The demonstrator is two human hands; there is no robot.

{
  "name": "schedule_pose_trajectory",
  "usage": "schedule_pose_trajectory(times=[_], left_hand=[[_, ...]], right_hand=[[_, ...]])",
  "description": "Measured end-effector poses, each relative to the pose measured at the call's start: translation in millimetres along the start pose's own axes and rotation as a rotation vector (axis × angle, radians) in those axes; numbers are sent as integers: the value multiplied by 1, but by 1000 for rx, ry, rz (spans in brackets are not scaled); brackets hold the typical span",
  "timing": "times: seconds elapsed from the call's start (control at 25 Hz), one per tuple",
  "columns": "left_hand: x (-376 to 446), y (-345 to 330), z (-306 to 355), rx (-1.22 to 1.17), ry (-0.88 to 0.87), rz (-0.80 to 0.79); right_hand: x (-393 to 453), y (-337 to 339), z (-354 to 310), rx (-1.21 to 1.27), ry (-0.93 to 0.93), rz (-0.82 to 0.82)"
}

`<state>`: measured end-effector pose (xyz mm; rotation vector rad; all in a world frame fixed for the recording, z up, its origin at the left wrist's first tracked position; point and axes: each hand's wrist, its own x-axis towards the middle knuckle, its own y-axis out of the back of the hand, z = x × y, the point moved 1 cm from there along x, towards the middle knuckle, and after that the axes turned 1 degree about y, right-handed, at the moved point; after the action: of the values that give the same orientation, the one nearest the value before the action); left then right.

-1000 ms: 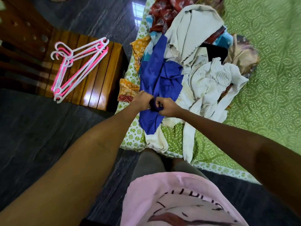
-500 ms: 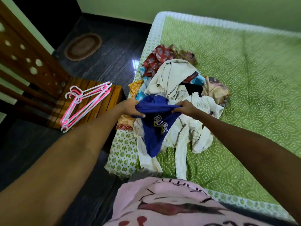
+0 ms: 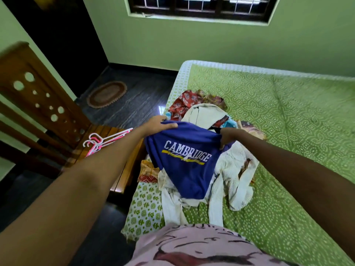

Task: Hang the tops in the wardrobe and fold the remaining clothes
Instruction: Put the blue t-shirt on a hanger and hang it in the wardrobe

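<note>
The bed [image 3: 288, 116] fills the right half of your view, covered with a green patterned sheet. A wooden chair [image 3: 44, 104] stands to its left on the dark floor, with its slatted seat just beside the bed edge. An oval mat [image 3: 106, 94] lies on the floor farther back, near the dark doorway.

A pile of clothes [image 3: 209, 116] rests on the near left part of the bed; it includes cream, red-printed and orange pieces.

You hold the blue T-shirt [image 3: 184, 169] raised above this pile, spread between both hands, with the printed word CAMBRIDGE facing you. Its lower edge hangs over the cream garments.

Pink and white hangers [image 3: 99, 142] lie on the chair seat, partly hidden behind your left forearm.

Your left hand [image 3: 157, 124] grips the shirt's upper left edge, thumb on top. Your right hand [image 3: 228, 136] clenches the upper right edge, fingers curled into the fabric.
</note>
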<state>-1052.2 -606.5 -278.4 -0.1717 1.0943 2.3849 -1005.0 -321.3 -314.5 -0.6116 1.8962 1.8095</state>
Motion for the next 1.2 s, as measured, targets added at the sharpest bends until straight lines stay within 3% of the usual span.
schedule_pose_trajectory(times=[0.12, 0.16, 0.24, 0.28, 0.36, 0.44, 0.52, 0.6, 0.64, 0.72, 0.8, 0.84, 0.92, 1.0, 1.04, 1.12, 1.2], left_hand=[[1, 13, 3, 576, 15, -273], [1, 16, 5, 589, 14, -280], [1, 23, 9, 362, 8, -207], [3, 26, 11, 191, 19, -153], [8, 28, 13, -138, 43, -65], [12, 26, 23, -270, 35, 7], [16, 24, 36, -255, -10, 110], [14, 30, 51, -246, -63, 194], [12, 38, 59, -174, -116, 169], [8, 56, 74, 321, -203, 18], [4, 67, 88, 844, -179, -39], [5, 70, 91, 935, -149, -35], [8, 74, 89, 808, -108, -22], [6, 74, 84, 514, -58, -31], [5, 72, 81, 369, -28, -32], [0, 67, 71, 110, 58, -20], [-8, 63, 58, -22, 236, -152]], right_hand=[[-2, 14, 22, 806, -34, 204], [-7, 19, 28, 1053, -6, 261], [-22, 32, 31, 1253, 115, 142], [-31, 38, 31, 1172, 132, 1], [-39, 43, 26, 746, 94, -256], [-38, 44, 23, 449, 52, -242], [-33, 46, 21, 660, 64, 21], [-33, 53, 20, 1198, 53, 239], [-33, 58, 21, 1384, 44, 363], [-39, 76, 22, 1473, 94, 443], [-54, 96, 19, 1277, 168, 203], [-61, 104, 18, 1026, 141, 53], [-69, 116, 17, 458, 79, -87], [-65, 123, 11, 172, 38, 81], [-62, 123, 10, 218, 42, 171], [-61, 112, 7, 546, 48, 249], [-64, 92, 5, 803, 56, 116]])
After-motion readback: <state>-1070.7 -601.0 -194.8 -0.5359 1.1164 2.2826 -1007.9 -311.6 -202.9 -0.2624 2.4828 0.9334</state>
